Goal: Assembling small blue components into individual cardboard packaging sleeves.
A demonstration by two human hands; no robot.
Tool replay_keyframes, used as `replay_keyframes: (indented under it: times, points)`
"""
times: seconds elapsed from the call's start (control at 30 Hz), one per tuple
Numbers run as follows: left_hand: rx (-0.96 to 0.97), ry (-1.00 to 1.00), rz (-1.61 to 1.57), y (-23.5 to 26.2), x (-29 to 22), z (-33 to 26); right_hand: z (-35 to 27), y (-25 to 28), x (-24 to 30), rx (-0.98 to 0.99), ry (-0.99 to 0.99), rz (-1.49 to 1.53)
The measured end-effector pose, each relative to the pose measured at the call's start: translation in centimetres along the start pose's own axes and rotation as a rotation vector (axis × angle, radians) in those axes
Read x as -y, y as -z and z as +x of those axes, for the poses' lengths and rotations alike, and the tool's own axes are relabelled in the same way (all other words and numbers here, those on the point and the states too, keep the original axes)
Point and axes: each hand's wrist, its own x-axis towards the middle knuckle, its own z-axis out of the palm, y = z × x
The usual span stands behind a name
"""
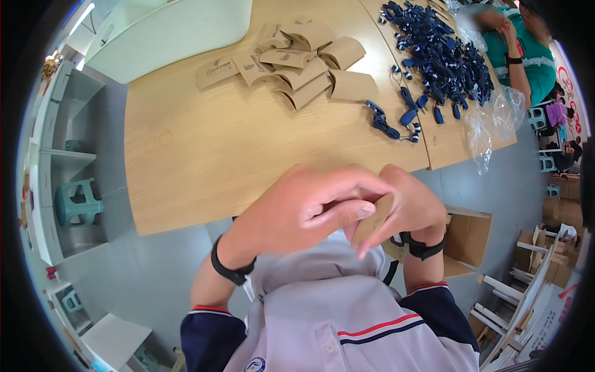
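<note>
Both my hands meet close below the camera, in front of my chest. My left hand (297, 211) and my right hand (412, 208) grip a small brown cardboard piece (374, 220) between them; most of it is hidden by my fingers. Each wrist wears a black band. On the wooden table (204, 155) beyond lie several brown cardboard sleeves (307, 62) in a loose heap, and a big pile of dark blue cord-like items (440, 56) at the far right, with a few stray ones (387, 124) nearer the table's edge.
An open cardboard box (468, 239) stands on the grey floor to my right. Clear plastic bags (489, 124) hang off the table's right corner. Another person in green (524, 53) sits at the far right. A teal stool (77, 201) and white shelves are at the left.
</note>
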Motion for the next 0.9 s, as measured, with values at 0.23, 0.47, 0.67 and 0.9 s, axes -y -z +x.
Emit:
replay_keyframes:
  times: [0.23, 0.47, 0.67, 0.9]
  points:
    - [0.489, -0.030, -0.070, 0.7, 1.1, 1.5, 1.4, -1.4, -0.4, 0.286, -0.015, 0.542]
    - [-0.118, -0.451, 0.441, 0.2, 0.9, 0.2, -0.6, -0.6, -2.3, 0.192, -0.041, 0.656]
    - [-0.126, -0.723, 0.665, -0.6, 0.7, -0.2, 1.6, -3.8, -0.8, 0.097, 0.251, 0.958]
    - [-0.746, -0.423, 1.173, 11.5, -8.0, -0.7, 1.2, 3.2, -1.0, -0.844, 0.111, -0.662]
